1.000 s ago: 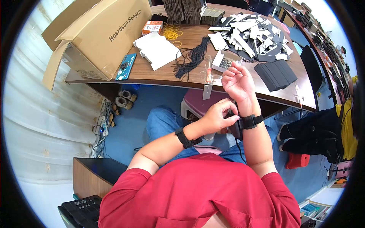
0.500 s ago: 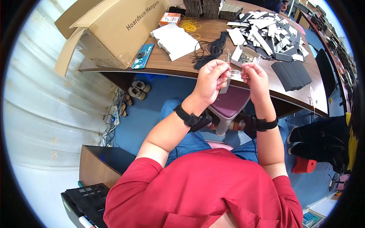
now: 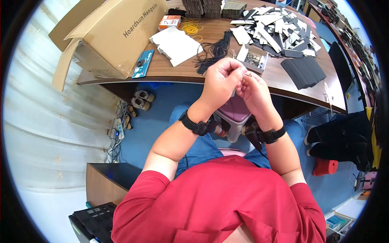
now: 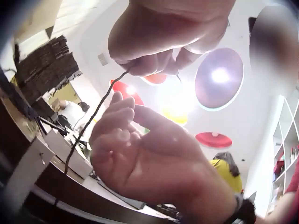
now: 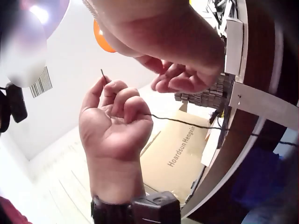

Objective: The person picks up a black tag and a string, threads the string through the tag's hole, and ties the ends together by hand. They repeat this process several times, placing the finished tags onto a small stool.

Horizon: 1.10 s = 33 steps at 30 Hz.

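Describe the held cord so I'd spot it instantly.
Find the brown table, then the left hand raised by its near edge. A thin dark cord runs from that hand; unlike the bunched strings on the table, it is held singly.

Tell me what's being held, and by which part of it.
The left hand holds a dark cord near one end; whether the right hand holds anything cannot be told.

The left hand [image 3: 221, 81] held one cord [image 5: 187, 122]. To its left were one carton [image 3: 103, 50], one blue packet [image 3: 143, 65] and one orange-and-white box [image 3: 169, 22]. Just beyond the right hand [image 3: 258, 96] was one tray [image 3: 242, 52]; below both hands, one purple stool [image 3: 235, 110]; farther off, perhaps dozens of strips [image 3: 279, 27], overlapping too much to count.
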Motion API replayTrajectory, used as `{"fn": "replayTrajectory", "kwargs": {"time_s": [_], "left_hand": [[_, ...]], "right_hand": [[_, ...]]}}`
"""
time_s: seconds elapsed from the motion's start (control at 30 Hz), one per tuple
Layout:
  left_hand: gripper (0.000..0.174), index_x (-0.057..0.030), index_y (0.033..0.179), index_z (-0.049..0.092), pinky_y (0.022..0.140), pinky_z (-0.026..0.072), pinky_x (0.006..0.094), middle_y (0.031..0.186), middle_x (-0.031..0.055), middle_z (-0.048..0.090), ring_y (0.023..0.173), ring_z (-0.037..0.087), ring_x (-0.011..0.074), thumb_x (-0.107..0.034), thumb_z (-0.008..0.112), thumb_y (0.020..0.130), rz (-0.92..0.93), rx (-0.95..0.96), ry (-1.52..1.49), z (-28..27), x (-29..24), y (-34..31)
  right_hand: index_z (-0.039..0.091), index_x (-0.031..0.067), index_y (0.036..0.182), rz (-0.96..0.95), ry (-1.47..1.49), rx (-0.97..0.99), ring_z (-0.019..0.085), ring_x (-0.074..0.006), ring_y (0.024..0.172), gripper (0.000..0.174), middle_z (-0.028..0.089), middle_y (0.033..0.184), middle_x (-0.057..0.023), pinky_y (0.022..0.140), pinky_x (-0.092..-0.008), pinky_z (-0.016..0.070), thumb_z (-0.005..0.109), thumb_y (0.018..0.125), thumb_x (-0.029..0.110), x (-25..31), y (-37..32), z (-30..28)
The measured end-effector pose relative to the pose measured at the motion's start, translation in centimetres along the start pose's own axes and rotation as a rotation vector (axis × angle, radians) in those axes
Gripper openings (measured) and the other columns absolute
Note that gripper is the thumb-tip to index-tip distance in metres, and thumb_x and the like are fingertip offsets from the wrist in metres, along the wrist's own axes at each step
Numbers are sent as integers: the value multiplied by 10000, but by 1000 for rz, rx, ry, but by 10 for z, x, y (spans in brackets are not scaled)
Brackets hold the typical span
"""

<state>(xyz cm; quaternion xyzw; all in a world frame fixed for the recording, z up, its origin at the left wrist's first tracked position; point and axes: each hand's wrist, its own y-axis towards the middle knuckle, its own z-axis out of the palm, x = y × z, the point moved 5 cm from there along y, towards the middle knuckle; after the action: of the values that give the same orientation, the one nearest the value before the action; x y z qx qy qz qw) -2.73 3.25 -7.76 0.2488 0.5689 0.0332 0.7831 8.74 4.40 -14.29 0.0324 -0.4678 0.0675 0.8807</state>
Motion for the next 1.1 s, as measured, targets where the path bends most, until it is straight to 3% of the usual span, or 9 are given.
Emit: {"fn": "replayTrajectory", "kwargs": {"time_s": [0.17, 0.3, 0.4, 0.5, 0.67, 0.8, 0.87, 0.93, 1.1], "left_hand": [[162, -9, 804, 589, 613, 432, 235, 767, 27, 557, 689, 523, 71, -143, 680, 810, 165, 223, 577, 19, 16, -28], [378, -4, 938, 619, 697, 481, 287, 860, 68, 615, 766, 579, 125, -303, 757, 752, -237, 417, 587, 31, 55, -52], [516, 3, 1136, 558, 702, 485, 269, 910, 60, 627, 801, 574, 105, -309, 744, 770, -543, 520, 100, 48, 61, -65], [452, 12, 1151, 540, 529, 374, 152, 965, 37, 609, 702, 514, 35, -204, 711, 793, -756, 387, -135, 47, 88, -81], [418, -12, 1151, 546, 508, 340, 139, 925, 13, 598, 650, 476, 27, -172, 697, 796, -828, 381, -246, 43, 91, -83], [429, -33, 1179, 534, 511, 346, 149, 916, -5, 587, 646, 468, 28, -173, 692, 806, -813, 440, -239, 43, 98, -80], [414, -44, 1186, 534, 508, 337, 148, 914, -19, 579, 648, 460, 19, -191, 674, 825, -552, 352, -295, 46, 107, -68], [363, -56, 1185, 548, 482, 310, 151, 886, -42, 558, 623, 427, 9, -249, 603, 883, -592, 165, -125, 26, 107, -66], [159, -84, 895, 578, 390, 256, 204, 683, -21, 475, 477, 350, 64, -239, 544, 887, -678, -300, -666, -48, 103, -29]], "right_hand": [[613, 33, 937, -79, 79, -145, 535, -88, 612, 145, 582, 715, -15, 563, -204, 429, 515, 920, 138, 18, 8, -16], [604, 18, 932, -67, 163, -175, 516, -94, 607, 148, 570, 712, -14, 541, -214, 405, 516, 906, 135, 28, 15, -21], [606, 24, 938, -78, 222, -232, 517, -92, 610, 144, 569, 717, -5, 535, -214, 400, 528, 895, 137, 30, 25, -28], [608, 33, 928, -229, 0, -269, 515, -92, 599, 126, 573, 717, 2, 523, -218, 394, 540, 886, 130, 34, 30, -24], [640, 9, 898, -690, -917, -171, 563, -77, 595, 107, 597, 660, -41, 545, -227, 439, 564, 873, 80, 46, 20, 9], [637, -2, 910, -595, -916, -47, 577, -71, 626, 112, 600, 664, -31, 569, -224, 455, 557, 883, 71, 43, 13, 23], [634, -9, 918, -470, -650, 10, 583, -80, 640, 122, 609, 686, -22, 595, -221, 465, 550, 890, 75, 42, 19, 16], [632, -6, 939, -315, -468, 0, 582, -84, 662, 146, 618, 727, -11, 614, -210, 464, 535, 904, 98, 43, 22, 8], [644, 47, 938, 7, -418, -9, 539, -47, 641, 143, 618, 747, 9, 577, -177, 410, 535, 901, 131, 16, 22, -19]]}}
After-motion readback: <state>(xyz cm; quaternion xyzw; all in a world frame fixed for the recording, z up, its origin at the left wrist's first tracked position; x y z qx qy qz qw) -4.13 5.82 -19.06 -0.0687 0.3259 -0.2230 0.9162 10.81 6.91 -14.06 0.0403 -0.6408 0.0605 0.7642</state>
